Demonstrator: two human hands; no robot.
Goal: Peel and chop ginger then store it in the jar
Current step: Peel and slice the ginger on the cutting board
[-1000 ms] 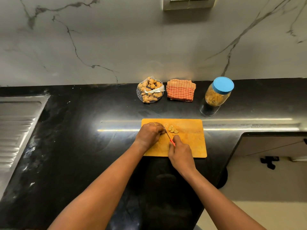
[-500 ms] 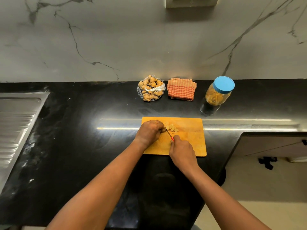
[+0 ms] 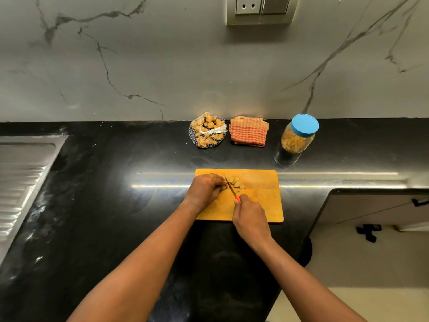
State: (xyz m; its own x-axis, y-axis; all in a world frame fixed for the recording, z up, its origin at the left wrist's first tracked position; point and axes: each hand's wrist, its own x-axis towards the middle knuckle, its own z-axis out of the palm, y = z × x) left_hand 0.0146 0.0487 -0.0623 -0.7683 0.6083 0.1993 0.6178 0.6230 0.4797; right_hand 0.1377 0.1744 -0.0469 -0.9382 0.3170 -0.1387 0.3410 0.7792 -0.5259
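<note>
Centre frame, on the cutting board (image 3: pixel 262 205): left hand (image 3: pixel 205 189) curls over the largely hidden ginger piece (image 3: pixel 223 187), right hand (image 3: pixel 249 217) grips the knife (image 3: pixel 230 187), whose blade slants up-left between fingertips and cut slices (image 3: pixel 235 183); jar (image 3: pixel 297 140) stands upper right

A single wide-angle camera, worn on the person's head, gave the only view. It looked forward and steeply down over the black worktop (image 3: pixel 116 205) and faced the marbled wall (image 3: pixel 162 66) that rose behind it. Both forearms ran up from the bottom edge towards the middle of the frame. There the left hand (image 3: pixel 204 189) and the right hand (image 3: pixel 250 217) lay over the cutting board (image 3: pixel 262 198), close beneath the lens. The wide lens also took in the socket plate (image 3: pixel 260 10) at the very top, the steel drainboard (image 3: pixel 21 177) at the left edge and a strip of floor (image 3: pixel 348 263) at the lower right.
</note>
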